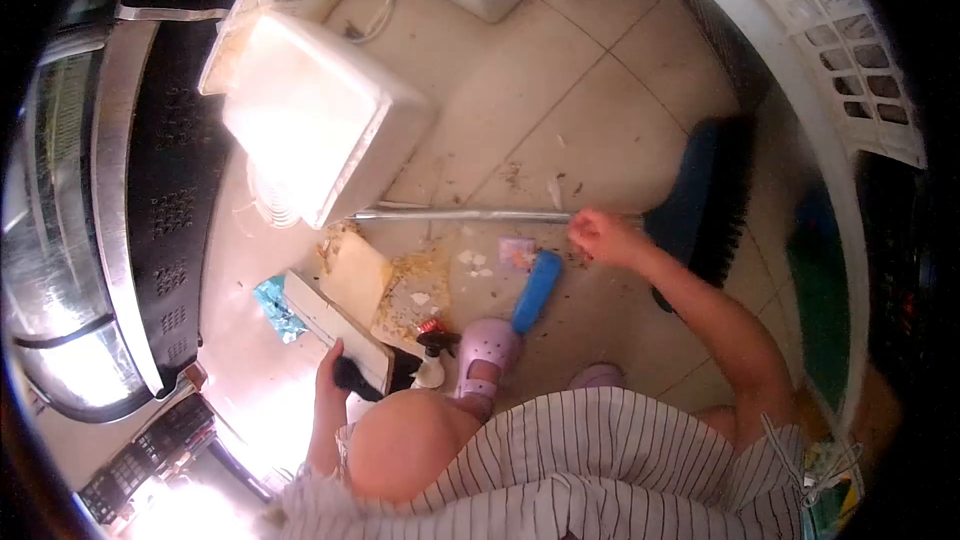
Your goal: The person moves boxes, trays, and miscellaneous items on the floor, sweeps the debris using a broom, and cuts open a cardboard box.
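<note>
My right hand (605,237) has its fingers curled at the metal pole (480,215) of a broom, close to its dark blue head (685,190) with black bristles. The pole runs left across the dirty floor. My left hand (332,380) grips the black end of a white, flat, slab-like thing (335,325) that I cannot identify. Some of its fingers are hidden. Beyond the slab lie a blue packet (278,308) and a beige piece (357,275). A blue bottle (538,290) is by my foot, with a small pinkish packet (516,253) beside it.
A white, box-shaped thing (400,145) stands at the upper left, near a black appliance (150,200). Crumbs and stains (420,285) cover the tiles. A small bottle with a dark top (430,365) is next to my pink clog (490,340). A white basket (850,50) is at upper right.
</note>
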Tool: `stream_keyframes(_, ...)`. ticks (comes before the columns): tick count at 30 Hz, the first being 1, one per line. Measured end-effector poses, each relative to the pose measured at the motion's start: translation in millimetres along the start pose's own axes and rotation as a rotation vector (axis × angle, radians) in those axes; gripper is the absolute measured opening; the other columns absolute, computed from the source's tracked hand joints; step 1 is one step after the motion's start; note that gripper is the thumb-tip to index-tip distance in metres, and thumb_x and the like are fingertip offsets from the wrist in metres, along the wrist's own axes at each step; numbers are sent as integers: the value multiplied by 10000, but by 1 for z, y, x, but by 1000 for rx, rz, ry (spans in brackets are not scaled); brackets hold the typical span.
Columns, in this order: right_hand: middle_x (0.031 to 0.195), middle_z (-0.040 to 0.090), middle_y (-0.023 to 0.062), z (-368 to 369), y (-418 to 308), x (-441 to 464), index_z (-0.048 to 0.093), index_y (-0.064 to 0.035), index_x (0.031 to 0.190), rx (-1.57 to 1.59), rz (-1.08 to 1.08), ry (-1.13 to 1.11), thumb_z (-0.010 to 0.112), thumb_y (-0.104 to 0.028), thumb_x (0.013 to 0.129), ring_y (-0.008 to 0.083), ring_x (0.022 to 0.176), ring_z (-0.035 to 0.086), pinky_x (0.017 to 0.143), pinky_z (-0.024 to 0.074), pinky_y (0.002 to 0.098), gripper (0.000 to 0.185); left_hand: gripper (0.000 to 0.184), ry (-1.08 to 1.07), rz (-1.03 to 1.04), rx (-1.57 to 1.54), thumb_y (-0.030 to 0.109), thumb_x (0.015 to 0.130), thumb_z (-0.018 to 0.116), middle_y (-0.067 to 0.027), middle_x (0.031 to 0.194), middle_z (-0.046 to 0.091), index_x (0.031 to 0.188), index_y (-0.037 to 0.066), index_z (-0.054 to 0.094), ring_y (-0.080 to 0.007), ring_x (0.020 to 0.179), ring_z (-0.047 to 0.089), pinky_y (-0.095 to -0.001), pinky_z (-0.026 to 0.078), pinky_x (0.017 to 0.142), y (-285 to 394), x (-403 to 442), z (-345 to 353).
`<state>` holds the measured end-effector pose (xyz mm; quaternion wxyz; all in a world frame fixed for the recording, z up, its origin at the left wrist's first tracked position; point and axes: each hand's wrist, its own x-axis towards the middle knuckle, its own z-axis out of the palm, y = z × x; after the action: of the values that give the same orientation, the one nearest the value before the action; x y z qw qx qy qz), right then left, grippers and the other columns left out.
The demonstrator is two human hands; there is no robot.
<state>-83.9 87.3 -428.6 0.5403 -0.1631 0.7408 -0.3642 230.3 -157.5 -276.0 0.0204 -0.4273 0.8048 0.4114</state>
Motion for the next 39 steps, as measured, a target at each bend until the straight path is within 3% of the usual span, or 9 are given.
stream_keyframes(4,790,530,50,44,-29,1,428,-49,979,212,-12,-360,441,-227,777,110,622,512,528,409,239,269,388,108,-685,-995,103,636,563,-94,864,511,985,26,412,-184,746,509,-281,424,657,88,-1,-6)
stream_keyframes(7,901,503,49,75,-37,4,397,-70,1042,351,-95,-569,426,-262,782,116,749,498,580,407,245,324,409,-48,-670,-361,66,592,570,-94,843,513,965,13,412,-168,735,508,-267,420,638,4,22,-38)
stream_keyframes(13,1041,447,89,94,-66,-4,330,-99,1126,878,-68,-620,348,-395,788,175,850,487,757,387,321,450,443,-598,-423,-200,92,584,627,-84,867,525,975,-8,443,-167,771,503,-284,406,695,48,75,16)
stream_keyframes(20,1081,420,122,25,-68,-7,336,-23,1113,1475,-68,-297,251,-419,799,227,965,437,824,353,344,513,434,-678,-263,-318,136,673,582,-76,946,502,1044,-2,404,-147,851,473,-262,369,767,68,109,79)
stream_keyframes(25,1096,398,116,5,-66,-20,294,-18,1130,1389,-126,-225,323,-359,801,222,986,413,818,345,328,474,435,-790,-140,-317,205,695,569,-87,935,508,1036,-9,406,-153,833,478,-264,374,754,93,123,106)
stream_keyframes(28,938,498,114,10,-66,-21,404,-3,1034,790,136,135,565,-246,687,221,855,489,750,382,324,453,478,-833,110,393,364,730,486,-200,877,502,978,-40,423,-263,776,496,-316,387,696,134,124,120)
stream_keyframes(35,911,505,108,0,-43,-27,424,-8,1003,942,64,-67,603,-263,648,210,821,497,717,397,323,472,400,-938,113,202,359,748,453,-227,816,508,879,-17,496,-304,728,504,-348,385,642,127,109,124)
stream_keyframes(37,902,506,109,5,-44,-20,414,-9,1018,778,85,-17,599,-267,650,213,822,496,721,393,324,486,370,-676,354,246,343,755,445,-218,728,524,815,-12,530,-311,683,517,-360,392,613,117,105,138)
stream_keyframes(39,903,504,105,-1,-57,-29,421,-4,1009,701,37,38,607,-279,641,212,820,494,718,389,315,495,383,-720,276,306,355,753,443,-212,692,525,793,-14,537,-312,656,520,-366,396,599,121,109,148)
